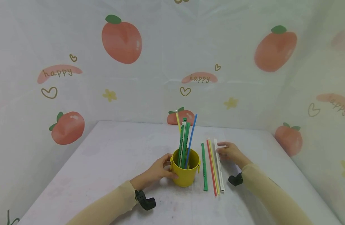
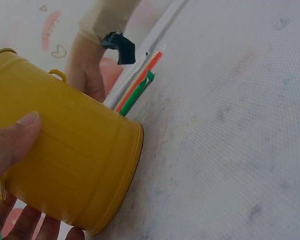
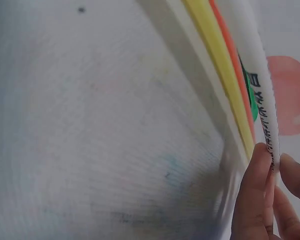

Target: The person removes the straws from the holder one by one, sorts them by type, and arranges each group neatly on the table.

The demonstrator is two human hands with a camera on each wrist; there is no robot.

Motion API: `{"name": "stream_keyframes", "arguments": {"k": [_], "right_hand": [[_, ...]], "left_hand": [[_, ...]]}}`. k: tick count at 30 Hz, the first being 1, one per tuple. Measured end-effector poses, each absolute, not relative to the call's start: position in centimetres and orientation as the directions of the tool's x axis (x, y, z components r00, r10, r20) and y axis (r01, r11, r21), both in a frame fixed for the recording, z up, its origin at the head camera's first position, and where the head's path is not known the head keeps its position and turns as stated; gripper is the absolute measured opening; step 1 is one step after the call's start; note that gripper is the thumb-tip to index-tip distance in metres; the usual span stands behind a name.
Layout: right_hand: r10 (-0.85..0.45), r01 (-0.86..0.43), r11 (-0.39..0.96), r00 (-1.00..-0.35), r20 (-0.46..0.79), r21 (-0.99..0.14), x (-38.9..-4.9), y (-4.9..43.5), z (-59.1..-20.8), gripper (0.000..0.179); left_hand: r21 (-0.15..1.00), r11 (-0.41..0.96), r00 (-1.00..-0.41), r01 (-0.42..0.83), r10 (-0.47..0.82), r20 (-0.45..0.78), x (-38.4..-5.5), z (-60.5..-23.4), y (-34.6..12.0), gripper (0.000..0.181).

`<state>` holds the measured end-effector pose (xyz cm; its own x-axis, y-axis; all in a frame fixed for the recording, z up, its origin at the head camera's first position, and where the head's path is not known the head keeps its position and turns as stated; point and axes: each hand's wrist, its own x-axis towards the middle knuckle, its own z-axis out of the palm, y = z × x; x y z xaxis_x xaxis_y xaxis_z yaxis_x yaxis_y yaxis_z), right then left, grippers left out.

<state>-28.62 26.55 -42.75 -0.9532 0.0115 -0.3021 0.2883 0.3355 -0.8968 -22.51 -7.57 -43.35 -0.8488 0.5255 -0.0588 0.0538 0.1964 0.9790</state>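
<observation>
A small yellow bucket (image 1: 185,178) stands on the table with several straws in it: green-wrapped straws (image 1: 186,142), a blue straw (image 1: 192,132) and a yellow one (image 1: 178,120). My left hand (image 1: 160,168) grips the bucket's left side, thumb in front and fingers behind. Right of the bucket, my right hand (image 1: 231,153) pinches a white paper-wrapped straw (image 3: 260,85) between thumb and fingers, near its far end. This straw lies beside a yellow straw (image 1: 214,168) and a red straw (image 1: 211,165). Nearer the bucket lies a single green-wrapped straw (image 1: 204,168).
A pale cloth covers the table (image 1: 127,150). Behind it hangs a white backdrop (image 1: 161,62) printed with red fruit, hearts and the word "happy". Both wrists wear a black camera mount, seen at the left wrist (image 1: 145,200) and right wrist (image 1: 235,179).
</observation>
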Motion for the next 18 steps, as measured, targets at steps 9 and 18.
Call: {"name": "stream_keyframes", "arguments": {"k": [9,18], "right_hand": [[0.029,0.341,0.354,-0.935,-0.354,-0.871,-28.74,26.34,-43.15,0.052],[0.0,0.332,0.363,-0.935,-0.356,-0.871,-28.78,26.28,-43.28,0.051]], "left_hand": [[0.979,0.2,-0.846,0.044,0.528,-0.07,-22.9,-43.51,-7.63,0.068],[0.974,0.222,-0.857,0.052,0.51,-0.071,-22.75,-43.65,-7.51,0.068]]}}
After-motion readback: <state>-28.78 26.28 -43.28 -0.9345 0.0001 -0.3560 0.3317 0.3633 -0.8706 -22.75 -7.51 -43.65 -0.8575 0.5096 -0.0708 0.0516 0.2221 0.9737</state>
